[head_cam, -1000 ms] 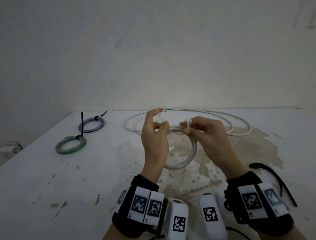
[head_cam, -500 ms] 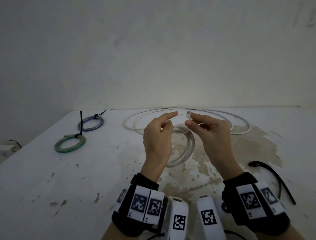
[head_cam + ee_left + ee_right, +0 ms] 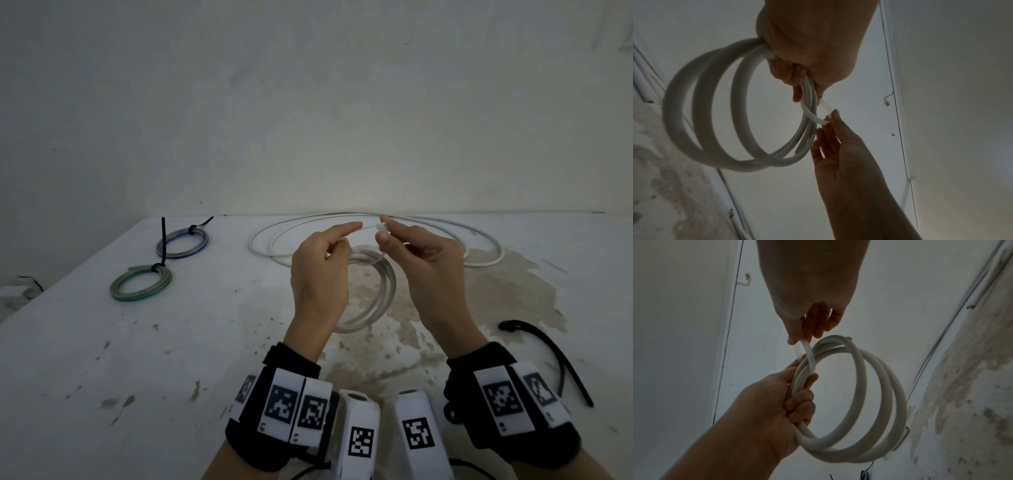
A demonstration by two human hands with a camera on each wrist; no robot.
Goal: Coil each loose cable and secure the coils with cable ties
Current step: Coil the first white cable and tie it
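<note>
Head view shows both hands raised above the stained white table (image 3: 102, 359). Left hand (image 3: 317, 274) has its lower fingers curled round a white coiled cable (image 3: 373, 308), holding the coil off the table, and its thumb and forefinger pinch the thin tail of a translucent white cable tie (image 3: 370, 227). Right hand (image 3: 428, 270) pinches the tie's square head between thumb and forefinger, just beside the left fingertips. From the left wrist view the tie (image 3: 813, 116) loops round the bundled strands of the coil (image 3: 701, 129), and the loop is slack. The right wrist view shows the same loose loop (image 3: 807, 353) where the left hand (image 3: 777, 402) grips the coil (image 3: 869, 402). A long loose white cable (image 3: 486, 253) lies in wide loops on the table behind the hands. At far left lie two tied coils, one blue (image 3: 183, 244), one green (image 3: 140, 284). A black cable tie (image 3: 548, 349) lies on the table to the right
</note>
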